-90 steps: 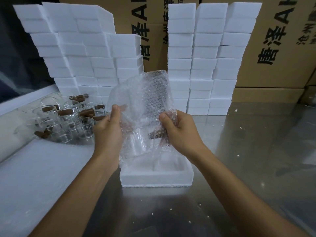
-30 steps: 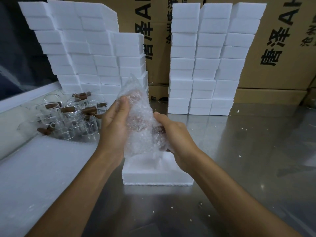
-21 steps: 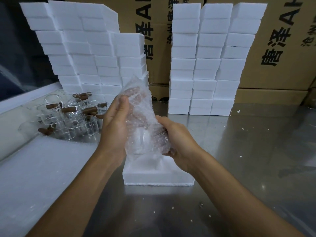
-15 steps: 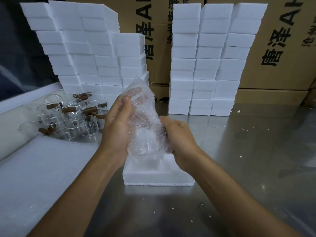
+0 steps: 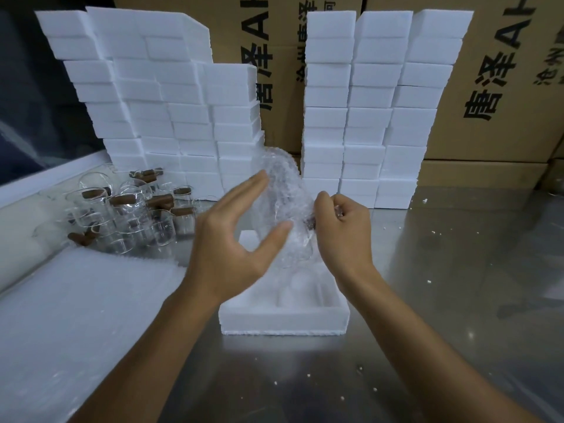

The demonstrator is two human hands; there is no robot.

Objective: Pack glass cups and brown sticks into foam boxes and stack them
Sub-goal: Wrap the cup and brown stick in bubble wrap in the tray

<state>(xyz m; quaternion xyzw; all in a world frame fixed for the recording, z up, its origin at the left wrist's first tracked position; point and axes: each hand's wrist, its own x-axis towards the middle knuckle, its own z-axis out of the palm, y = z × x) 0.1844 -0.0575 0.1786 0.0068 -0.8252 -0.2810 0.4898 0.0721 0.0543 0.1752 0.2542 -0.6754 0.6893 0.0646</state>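
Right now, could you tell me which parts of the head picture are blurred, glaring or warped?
Head view: the left hand is motion-blurred, fingers straight beside the bubble wrap; the right hand pinching the wrap is sharper. The steel table shows soft glare and dim reflections. Wide-angle distortion tilts the foam stacks outward.
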